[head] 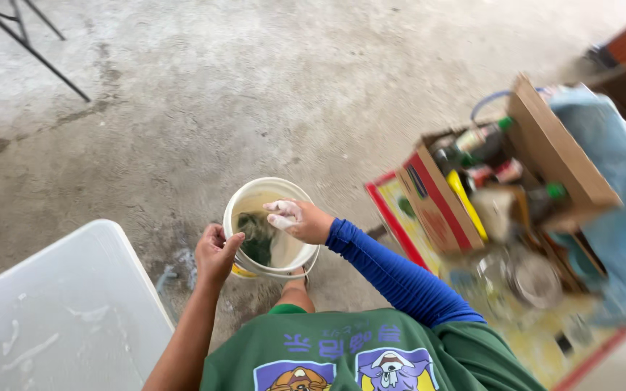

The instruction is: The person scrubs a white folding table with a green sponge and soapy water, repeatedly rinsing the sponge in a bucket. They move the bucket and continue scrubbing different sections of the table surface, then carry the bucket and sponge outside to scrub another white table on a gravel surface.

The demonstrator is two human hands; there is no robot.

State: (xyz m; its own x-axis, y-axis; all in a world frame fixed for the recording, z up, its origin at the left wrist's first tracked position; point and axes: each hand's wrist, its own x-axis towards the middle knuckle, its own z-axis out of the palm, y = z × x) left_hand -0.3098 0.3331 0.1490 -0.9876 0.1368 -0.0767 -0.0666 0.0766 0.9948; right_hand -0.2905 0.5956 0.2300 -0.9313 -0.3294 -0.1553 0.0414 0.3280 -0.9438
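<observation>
A: Bucket [273, 190], white and round, sits on the gray concrete floor [255, 87] right in front of the person's feet.

B: What is inside it?

A: Pale, cloudy water and a dark green wet clump [257, 237]. I cannot tell what the clump is.

B: What are the hands doing?

A: The left hand [215, 253] is closed around the near rim of the bucket, with the thumb over the edge. The right hand [300, 221] reaches over the bucket. Its fingers are curled and covered in white stuff. It seems to pinch a bit of something pale, but I cannot tell for sure what it is holding.

B: What is the person wearing?

A: A green shirt [356, 355] with cartoon pictures, and a blue sleeve [400, 279] on the right arm. The left arm is bare.

B: What else is close by?

A: A big white plastic tub [59, 318] is on the left, near the bucket, with wet streaks in it. On the right is a cardboard box [472, 188] full of bottles, well apart from the bucket. One bottle has a green cap [556, 191]. Something light blue [610, 181] lies next to the box. Thin black metal legs [30, 43] stand far off at the top left.
</observation>
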